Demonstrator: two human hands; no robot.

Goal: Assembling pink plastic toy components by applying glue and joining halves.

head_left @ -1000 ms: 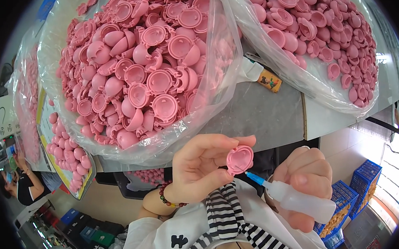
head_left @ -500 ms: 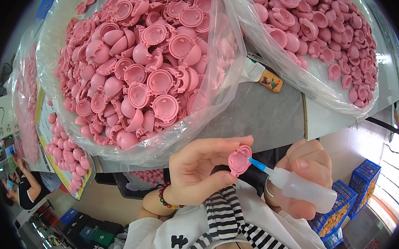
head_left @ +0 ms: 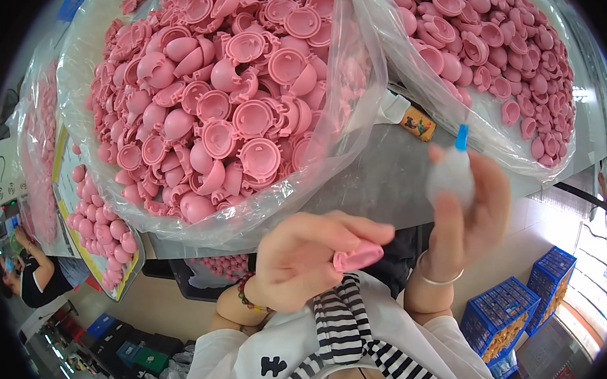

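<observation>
My left hand (head_left: 307, 258) pinches a small pink plastic shell (head_left: 359, 256) between thumb and fingers, edge-on to the camera. My right hand (head_left: 466, 212) holds a small translucent squeeze bottle (head_left: 449, 175) upright, its blue nozzle (head_left: 461, 137) pointing up and away from the shell. Just beyond both hands, a clear bag (head_left: 353, 84) heaped with pink half-shells (head_left: 237, 104) rests on the grey table (head_left: 392, 178). A second clear bag of the same pink shells (head_left: 502, 49) lies to the right.
More pink shells sit in a bag and a box at the left (head_left: 99, 227). Blue crates (head_left: 509, 316) stand on the floor at lower right. Another person (head_left: 26, 272) is at far left. A small yellow-brown item (head_left: 418, 124) lies between the bags.
My right hand lifted the bottle from horizontal, nozzle at the shell, to upright and away. My left hand turned the pink shell from face-up to edge-on and lowered it slightly.
</observation>
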